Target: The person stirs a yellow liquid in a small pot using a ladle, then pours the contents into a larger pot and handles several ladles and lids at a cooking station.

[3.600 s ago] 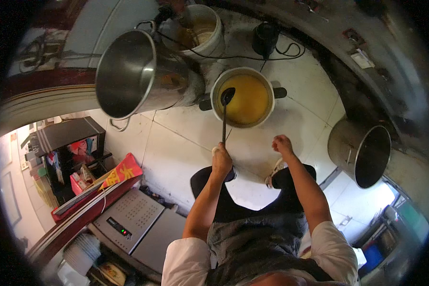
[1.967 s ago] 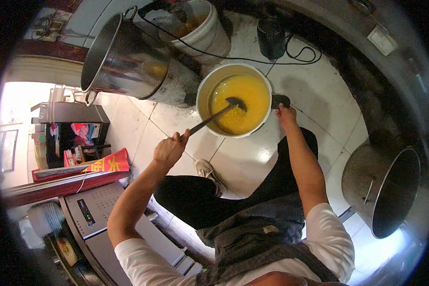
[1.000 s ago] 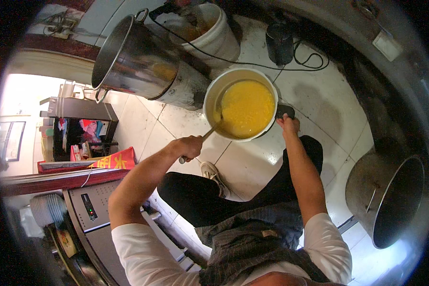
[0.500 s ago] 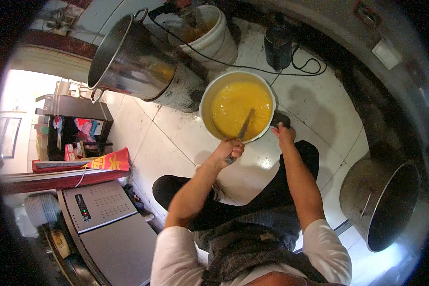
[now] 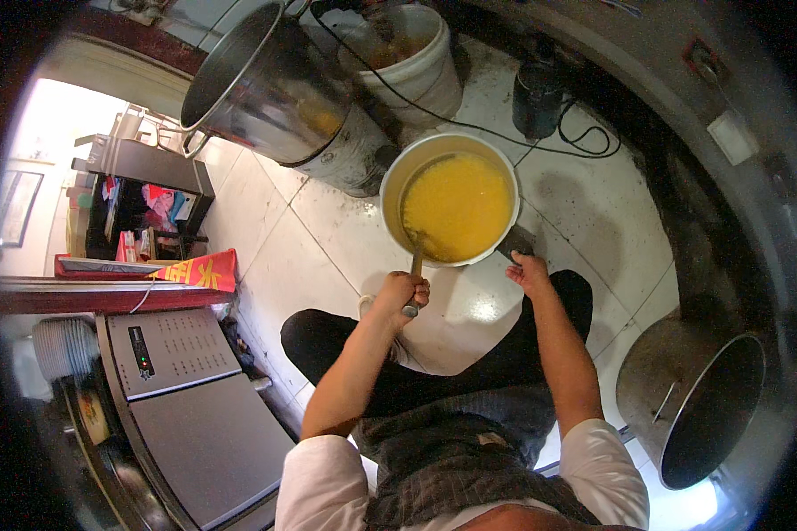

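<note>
A round light-metal pot (image 5: 395, 184) with a dark side handle (image 5: 519, 241) holds a thick, bright yellow liquid (image 5: 463, 205). My left hand (image 5: 398, 294) is wrapped round the shaft of a long-handled metal utensil (image 5: 417, 257). The utensil stands steeply at the pot's near left side; its lower end is sunk in the liquid, so its kind is hidden. On the other side, my right hand (image 5: 529, 273) grips the end of the pot's handle, thumb and fingers closed on it.
Beyond the pot stand a tall steel stockpot (image 5: 261, 97), a white bucket (image 5: 421, 88) and a dark cylindrical device (image 5: 537, 99) with a looping black cable (image 5: 584, 150). A large metal pot (image 5: 660, 380) lies tipped at right. A grey-topped cabinet (image 5: 204, 442) is at left.
My left hand has swept the utensil from the pot's middle to its near left side, and the shaft is now steeper. My right hand still holds the handle. The whole view has shifted slightly.
</note>
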Demonstrator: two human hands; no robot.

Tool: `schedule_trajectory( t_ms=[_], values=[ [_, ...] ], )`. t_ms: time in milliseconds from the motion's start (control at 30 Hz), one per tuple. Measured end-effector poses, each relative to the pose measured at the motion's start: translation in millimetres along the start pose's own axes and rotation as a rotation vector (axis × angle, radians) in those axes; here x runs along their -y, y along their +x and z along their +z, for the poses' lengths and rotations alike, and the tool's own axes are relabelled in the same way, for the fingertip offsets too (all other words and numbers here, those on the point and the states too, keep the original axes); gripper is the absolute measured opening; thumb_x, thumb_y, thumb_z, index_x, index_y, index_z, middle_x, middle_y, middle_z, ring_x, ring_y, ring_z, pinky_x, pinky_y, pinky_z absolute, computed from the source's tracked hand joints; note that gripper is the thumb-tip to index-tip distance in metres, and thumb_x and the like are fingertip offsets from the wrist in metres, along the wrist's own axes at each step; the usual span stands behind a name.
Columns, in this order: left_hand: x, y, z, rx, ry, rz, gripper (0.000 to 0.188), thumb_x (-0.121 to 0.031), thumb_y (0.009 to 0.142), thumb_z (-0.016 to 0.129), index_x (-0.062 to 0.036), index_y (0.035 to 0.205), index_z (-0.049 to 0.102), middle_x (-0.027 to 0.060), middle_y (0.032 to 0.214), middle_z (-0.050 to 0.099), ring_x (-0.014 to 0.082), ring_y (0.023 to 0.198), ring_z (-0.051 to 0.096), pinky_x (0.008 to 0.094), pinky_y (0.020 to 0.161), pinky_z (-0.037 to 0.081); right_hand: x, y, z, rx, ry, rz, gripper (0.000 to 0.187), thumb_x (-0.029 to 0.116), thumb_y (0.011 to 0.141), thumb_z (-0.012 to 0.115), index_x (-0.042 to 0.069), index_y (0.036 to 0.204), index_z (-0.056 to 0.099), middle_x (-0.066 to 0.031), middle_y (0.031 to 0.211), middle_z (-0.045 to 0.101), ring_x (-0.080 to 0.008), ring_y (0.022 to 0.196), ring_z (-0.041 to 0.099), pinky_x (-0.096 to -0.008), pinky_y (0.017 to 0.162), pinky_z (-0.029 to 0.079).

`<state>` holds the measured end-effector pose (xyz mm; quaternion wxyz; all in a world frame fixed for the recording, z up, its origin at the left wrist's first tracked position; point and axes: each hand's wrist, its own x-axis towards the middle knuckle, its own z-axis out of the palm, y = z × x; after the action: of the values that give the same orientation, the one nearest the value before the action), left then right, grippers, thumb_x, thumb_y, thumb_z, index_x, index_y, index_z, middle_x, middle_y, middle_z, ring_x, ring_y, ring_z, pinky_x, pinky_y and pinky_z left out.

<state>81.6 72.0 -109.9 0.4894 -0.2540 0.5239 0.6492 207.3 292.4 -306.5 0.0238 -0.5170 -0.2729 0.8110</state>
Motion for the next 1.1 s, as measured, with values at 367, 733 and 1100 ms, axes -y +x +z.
schedule_trajectory(
  t_ms=[367, 733, 1100],
  values=[
    [22.4, 72.7, -22.5, -0.171, 1.398, 0.319, 0.032, 0.003, 0.076, 0.041, 0.0091, 0.106, 0.032, 0.0284, 0.075, 0.055, 0.0375, 0.066, 0.059, 0.0441, 0.05, 0.048, -4.6, -4.6, -1.9, 0.062, -0.052, -0.079, 0.023, 0.018, 0.078, 0.065, 0.004, 0.093, 0.054, -0.0058, 0.082, 0.055, -0.0183, 0.062, 0.055, -0.0296, 0.056, 0.053],
    [-21.8, 64.1, -45.4, 0.217, 2.29, 0.504, 0.063, 0.002, 0.077, 0.04, 0.0152, 0.13, 0.008, 0.0293, 0.082, 0.054, 0.0389, 0.077, 0.057, 0.041, 0.07, 0.048, -7.6, -10.1, 5.9, -0.045, -0.105, -0.081, 0.028, 0.019, 0.079, 0.064, 0.001, 0.095, 0.052, -0.0079, 0.083, 0.054, -0.0183, 0.064, 0.055, -0.0303, 0.056, 0.053],
    [-72.4, -30.6, -25.9, 0.27, 2.782, 0.559, 0.05, -0.009, 0.085, 0.04, 0.0019, 0.131, 0.024, 0.0185, 0.076, 0.059, 0.0291, 0.066, 0.063, 0.0369, 0.056, 0.052, -3.4, -11.8, 5.8, 0.023, -0.117, -0.086, 0.025, 0.018, 0.08, 0.063, 0.004, 0.097, 0.051, -0.0057, 0.083, 0.055, -0.0176, 0.065, 0.055, -0.0299, 0.058, 0.052]
  ],
)
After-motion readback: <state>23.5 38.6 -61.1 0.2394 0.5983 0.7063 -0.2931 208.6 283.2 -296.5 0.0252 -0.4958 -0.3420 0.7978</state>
